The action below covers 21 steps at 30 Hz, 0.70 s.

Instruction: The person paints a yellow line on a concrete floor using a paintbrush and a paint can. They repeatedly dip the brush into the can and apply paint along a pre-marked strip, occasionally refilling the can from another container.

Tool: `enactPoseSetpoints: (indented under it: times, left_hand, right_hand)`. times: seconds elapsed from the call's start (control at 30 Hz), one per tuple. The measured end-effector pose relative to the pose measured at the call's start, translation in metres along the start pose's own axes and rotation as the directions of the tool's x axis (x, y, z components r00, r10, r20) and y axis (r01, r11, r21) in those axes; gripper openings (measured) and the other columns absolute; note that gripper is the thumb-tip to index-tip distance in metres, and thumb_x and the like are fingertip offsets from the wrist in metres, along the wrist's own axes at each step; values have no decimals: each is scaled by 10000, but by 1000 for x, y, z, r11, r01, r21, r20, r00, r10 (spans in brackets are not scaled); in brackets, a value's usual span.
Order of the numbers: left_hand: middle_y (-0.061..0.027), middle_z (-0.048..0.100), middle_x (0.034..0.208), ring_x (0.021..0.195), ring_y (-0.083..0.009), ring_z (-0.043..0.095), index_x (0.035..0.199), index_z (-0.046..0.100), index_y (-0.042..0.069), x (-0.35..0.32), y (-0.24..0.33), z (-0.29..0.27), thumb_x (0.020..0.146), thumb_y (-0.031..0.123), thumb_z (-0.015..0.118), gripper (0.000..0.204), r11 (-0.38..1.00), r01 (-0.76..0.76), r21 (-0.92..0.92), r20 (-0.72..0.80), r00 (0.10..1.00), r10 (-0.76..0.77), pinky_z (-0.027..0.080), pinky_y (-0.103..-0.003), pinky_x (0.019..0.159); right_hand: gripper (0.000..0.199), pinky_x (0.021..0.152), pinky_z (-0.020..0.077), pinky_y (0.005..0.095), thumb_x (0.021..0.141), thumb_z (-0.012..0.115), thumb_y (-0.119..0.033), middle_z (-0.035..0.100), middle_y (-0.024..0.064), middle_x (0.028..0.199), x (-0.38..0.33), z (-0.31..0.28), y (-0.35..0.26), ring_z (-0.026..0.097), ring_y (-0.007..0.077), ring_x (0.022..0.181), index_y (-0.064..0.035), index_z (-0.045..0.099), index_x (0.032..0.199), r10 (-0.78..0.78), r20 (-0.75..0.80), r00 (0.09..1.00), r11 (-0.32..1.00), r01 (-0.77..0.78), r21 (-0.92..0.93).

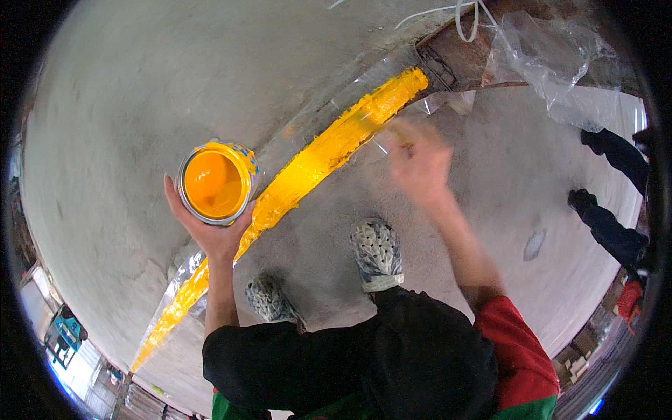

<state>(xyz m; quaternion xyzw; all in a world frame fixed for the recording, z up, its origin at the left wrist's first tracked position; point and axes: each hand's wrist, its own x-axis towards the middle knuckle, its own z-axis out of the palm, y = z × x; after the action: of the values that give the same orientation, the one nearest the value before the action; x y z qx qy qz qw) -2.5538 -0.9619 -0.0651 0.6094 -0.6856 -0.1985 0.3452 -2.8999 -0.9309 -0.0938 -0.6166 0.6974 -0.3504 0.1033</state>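
My left hand [218, 240] is wrapped round the near side of an open metal paint can [245, 155], thumb on one side and fingers on the other. Orange-yellow paint shows inside, and drips coat the rim. My right hand [422, 162] is curled and smeared by motion beside a long bar [308, 171] covered in wet yellow paint. It grips what looks like a paintbrush, blurred, its head over the bar. Clear plastic film [168, 285] lies along the bar's edges. The paint stops short of the bar's bare, dark far end.
Crumpled clear plastic [553, 59] and a white cord [467, 21] lie over a rusty brown metal piece [455, 52] at the far right. My patterned clogs [376, 252] stand on the concrete floor near the bar. Another person's dark-clothed legs [616, 164] are at the right edge.
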Motion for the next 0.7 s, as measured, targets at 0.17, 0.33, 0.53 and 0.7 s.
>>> enactPoseSetpoints:
  times: [0.17, 0.33, 0.53, 0.7]
  left_hand:
    - [-159, 203, 1588, 1447, -313, 302, 1569, 130, 69, -2, -2, -3, 584, 381, 943, 1315, 999, 4, 49, -3, 1000, -4, 245, -445, 1204]
    - [-163, 205, 1591, 1453, -313, 287, 1570, 141, 42, -5, -2, -4, 572, 271, 941, 1300, 999, -42, 32, 12, 999, 42, 241, -454, 1203]
    - [-159, 194, 1590, 1448, -307, 297, 1569, 124, 70, -8, -5, -11, 586, 360, 944, 1313, 998, -30, 47, 10, 1000, 30, 238, -446, 1207]
    - [-149, 196, 1588, 1447, -301, 301, 1571, 116, 80, -9, -4, -12, 594, 354, 940, 1308, 1000, -4, 26, 17, 1000, 3, 233, -444, 1212]
  right_hand:
    - [144, 659, 525, 402, 864, 711, -124, 687, 119, 836, 42, -42, 25, 649, 297, 722, -49, 697, 985, -63, -226, 972, 981, 19, -191]
    - [187, 609, 504, 360, 849, 751, -110, 662, 111, 807, 8, -29, -21, 628, 265, 668, -44, 709, 1018, -10, -18, 1000, 999, 11, 44]
    - [216, 586, 497, 352, 803, 763, -52, 646, 97, 801, 5, -22, -21, 610, 264, 651, -55, 699, 1010, -122, -83, 989, 989, 114, -98]
    - [251, 571, 491, 359, 769, 764, -34, 645, 73, 822, -10, -24, -30, 613, 230, 678, -47, 688, 1007, -331, 10, 944, 939, 330, -95]
